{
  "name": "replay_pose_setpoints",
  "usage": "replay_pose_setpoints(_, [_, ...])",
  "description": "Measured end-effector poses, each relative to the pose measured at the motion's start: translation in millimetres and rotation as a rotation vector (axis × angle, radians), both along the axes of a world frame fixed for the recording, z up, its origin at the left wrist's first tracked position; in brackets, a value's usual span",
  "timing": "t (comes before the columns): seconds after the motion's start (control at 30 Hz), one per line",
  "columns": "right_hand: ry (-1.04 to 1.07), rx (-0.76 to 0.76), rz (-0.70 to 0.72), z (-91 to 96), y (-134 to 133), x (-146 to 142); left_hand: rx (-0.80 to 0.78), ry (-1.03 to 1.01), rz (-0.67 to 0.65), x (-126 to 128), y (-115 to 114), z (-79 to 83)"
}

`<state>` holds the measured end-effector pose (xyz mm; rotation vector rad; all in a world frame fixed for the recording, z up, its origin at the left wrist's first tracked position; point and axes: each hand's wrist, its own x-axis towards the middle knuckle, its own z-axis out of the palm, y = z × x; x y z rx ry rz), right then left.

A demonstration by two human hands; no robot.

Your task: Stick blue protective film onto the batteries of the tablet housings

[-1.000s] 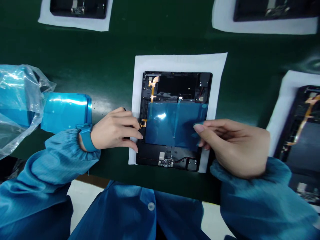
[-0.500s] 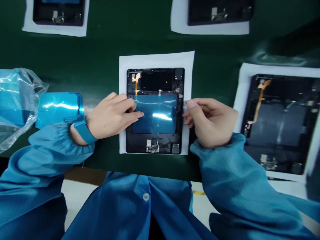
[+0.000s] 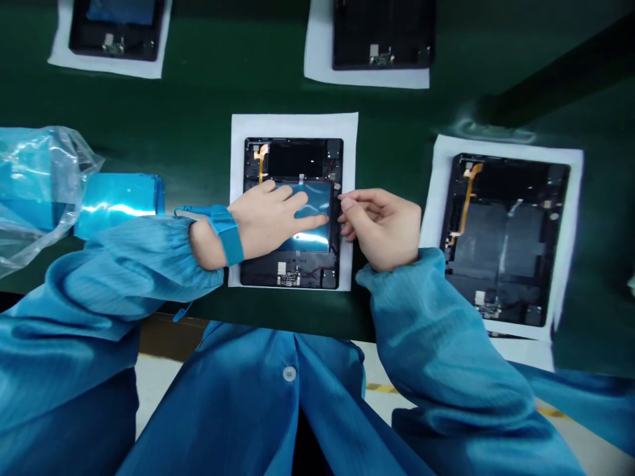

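Observation:
An opened black tablet housing (image 3: 258,271) lies on a white sheet (image 3: 292,125) in front of me, its small circuit board at the near end. A shiny blue film (image 3: 318,197) covers the middle of the housing. Over that film my left hand (image 3: 270,219) lies flat, fingers spread, its index finger reaching toward the film's right side. A blue wrist strap (image 3: 231,241) is around the left wrist. My right hand (image 3: 384,231) is at the housing's right edge, fingers curled and thumb against the index finger. Whatever is in that pinch is too small to make out.
At left, a stack of blue film sheets (image 3: 116,201) lies beside a clear plastic bag (image 3: 74,155) with more blue sheets. Another opened housing (image 3: 501,244) is at right. Two more housings, one at back left (image 3: 116,49) and one at back centre (image 3: 381,33), rest on white sheets.
My left hand has moved right, from the film's left edge onto its middle, and its fingers have spread. My right hand stays pinched by the right edge. The whole view has shifted slightly.

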<state>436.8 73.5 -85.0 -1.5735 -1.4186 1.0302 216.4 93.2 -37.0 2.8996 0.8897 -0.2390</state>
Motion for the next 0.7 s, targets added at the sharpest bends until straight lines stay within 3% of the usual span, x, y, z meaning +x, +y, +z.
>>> replay_pose_setpoints(0.1, [-0.236,0.245,0.090,9.2,-7.2,-5.3,-0.013,-0.085,0.156,-25.7,-0.2,2.1])
replay_pose_setpoints(0.17, [-0.423,0.395,0.274,17.6,-9.3,-13.7,-0.019,-0.166,0.314,-50.5,-0.4,2.2])
replay_pose_setpoints(0.27, [-0.646,0.465,0.599,26.5,-3.0,-32.0,-0.077,-0.270,0.420,-83.7,0.0,-3.1])
replay_pose_setpoints(0.33, [-0.758,0.467,0.730,28.0,6.2,-44.7,-0.125,-0.302,0.423,-95.8,0.5,-8.9])
replay_pose_setpoints(0.53, [-0.894,0.489,0.799,23.9,28.8,-62.4,-0.204,-0.223,0.448,-94.8,-0.1,-19.0])
replay_pose_setpoints(0.7, [-0.958,0.509,0.841,24.6,24.4,-58.7,-0.200,-0.190,0.435,-94.5,-3.0,-21.6])
